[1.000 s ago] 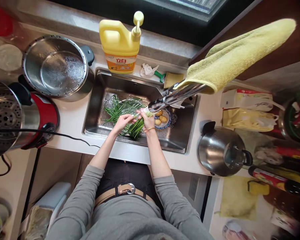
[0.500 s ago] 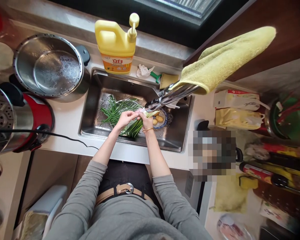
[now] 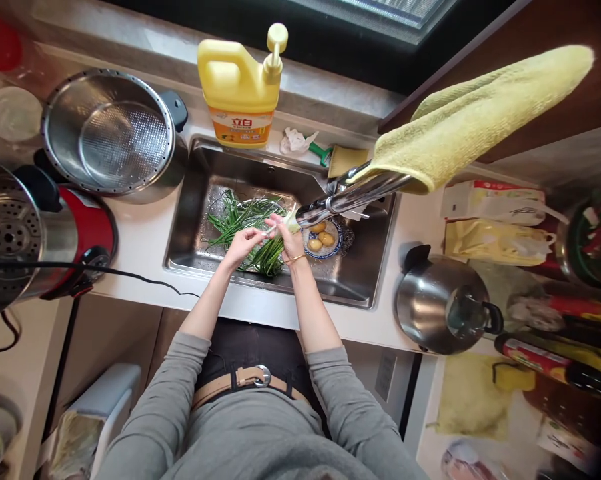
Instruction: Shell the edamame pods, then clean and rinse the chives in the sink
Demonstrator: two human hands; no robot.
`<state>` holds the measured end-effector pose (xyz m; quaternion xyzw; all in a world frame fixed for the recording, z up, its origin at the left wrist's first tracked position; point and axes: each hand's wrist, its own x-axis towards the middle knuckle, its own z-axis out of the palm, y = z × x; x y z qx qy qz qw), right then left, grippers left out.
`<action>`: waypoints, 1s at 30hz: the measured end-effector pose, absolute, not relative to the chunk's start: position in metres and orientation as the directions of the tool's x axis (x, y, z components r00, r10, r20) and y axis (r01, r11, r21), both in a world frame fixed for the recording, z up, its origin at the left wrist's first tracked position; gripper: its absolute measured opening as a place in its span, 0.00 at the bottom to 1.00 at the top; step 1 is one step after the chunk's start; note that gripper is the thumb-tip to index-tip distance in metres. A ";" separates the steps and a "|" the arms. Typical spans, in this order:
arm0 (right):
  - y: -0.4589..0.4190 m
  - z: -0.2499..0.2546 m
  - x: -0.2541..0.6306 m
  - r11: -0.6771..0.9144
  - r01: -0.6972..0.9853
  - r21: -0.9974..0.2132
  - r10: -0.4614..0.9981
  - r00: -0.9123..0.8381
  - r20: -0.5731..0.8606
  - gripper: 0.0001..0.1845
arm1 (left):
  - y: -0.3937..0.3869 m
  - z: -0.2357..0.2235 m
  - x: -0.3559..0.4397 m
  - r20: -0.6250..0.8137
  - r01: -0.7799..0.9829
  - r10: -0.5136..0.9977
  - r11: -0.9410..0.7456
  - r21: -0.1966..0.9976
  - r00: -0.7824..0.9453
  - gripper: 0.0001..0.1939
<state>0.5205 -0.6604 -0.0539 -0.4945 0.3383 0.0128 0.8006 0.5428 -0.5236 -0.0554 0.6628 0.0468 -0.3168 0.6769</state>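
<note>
Over the sink, my right hand (image 3: 289, 241) is closed round a bunch of scallions (image 3: 269, 259), white ends up by the faucet and green leaves hanging below. My left hand (image 3: 244, 245) is closed in a pinch on a thin pale stalk end, just left of the right hand. More loose scallions (image 3: 225, 220) lie behind the hands in a shiny basin or strainer, which they partly cover. Right of the right hand, a blue-and-white plate (image 3: 336, 230) bears several small yellow potatoes (image 3: 325, 239). The faucet (image 3: 325, 208) reaches down close to the right hand's fingers.
The steel sink (image 3: 365, 280) surrounds the work. A yellow cloth (image 3: 480, 120) drapes the faucet. Behind stands a yellow detergent jug (image 3: 240, 93); left, a steel pot (image 3: 110, 133) and a red cooker (image 3: 85, 233) with a cord. A steel kettle (image 3: 430, 300) sits to the right.
My left hand has moved slightly down and left, a little apart from the right hand. The right hand keeps the bunch. The whole view has shifted a little to the right.
</note>
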 end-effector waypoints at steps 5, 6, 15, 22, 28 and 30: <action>-0.665 -0.050 0.513 0.471 -0.385 -0.794 -0.256 0.801 -0.541 0.16 | -0.525 -0.052 0.555 -0.488 0.471 -0.442 -0.155 0.868 0.753 0.16; -0.667 -0.048 0.511 0.475 -0.386 -0.791 -0.216 0.820 -0.530 0.15 | -0.524 -0.051 0.558 -0.483 0.470 -0.409 -0.140 0.872 0.774 0.15; -0.682 -0.040 0.493 0.531 -0.568 -0.629 0.282 0.818 -0.501 0.16 | -0.541 -0.029 0.572 -0.511 0.643 -0.674 -0.069 0.763 0.533 0.16; -0.695 -0.043 0.486 0.445 -0.622 -0.644 0.394 0.782 -0.483 0.15 | -0.546 -0.020 0.577 -0.438 0.309 -0.686 -0.312 0.898 0.581 0.06; -0.711 -0.044 0.479 0.415 -0.619 -0.667 0.442 0.777 -0.447 0.18 | -0.540 -0.036 0.596 -0.367 0.301 -0.264 -0.260 0.918 0.892 0.13; -0.715 -0.045 0.477 0.436 -0.604 -0.667 0.408 0.794 -0.452 0.18 | -0.538 -0.039 0.601 -0.349 0.277 -0.167 -0.346 0.896 0.922 0.13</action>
